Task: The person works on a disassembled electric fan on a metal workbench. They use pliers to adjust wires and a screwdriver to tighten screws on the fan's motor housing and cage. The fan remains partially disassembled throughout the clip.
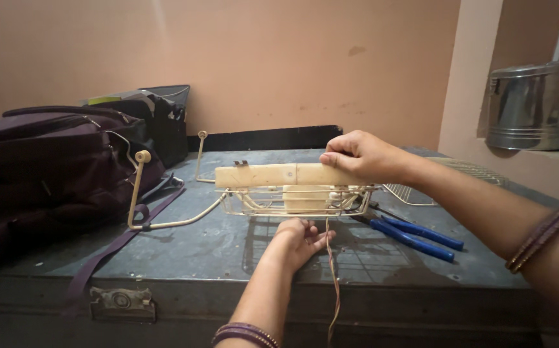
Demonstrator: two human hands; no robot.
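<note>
At frame centre, the right hand [364,156] clenches the cream bar [279,174] atop a wire-guard heater [292,198] on a metal trunk [215,258]. The left hand [300,238] pinches its thin cord [333,277] below. Blue-handled pliers [411,236] lie just right.

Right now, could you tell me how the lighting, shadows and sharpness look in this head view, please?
In the head view the light is dim and warm. The wire frame casts a grid shadow on the metal trunk. The left hand and right hand are fairly sharp. The steel drum shows soft glare, and it leans outward near the edge from lens distortion.
</note>
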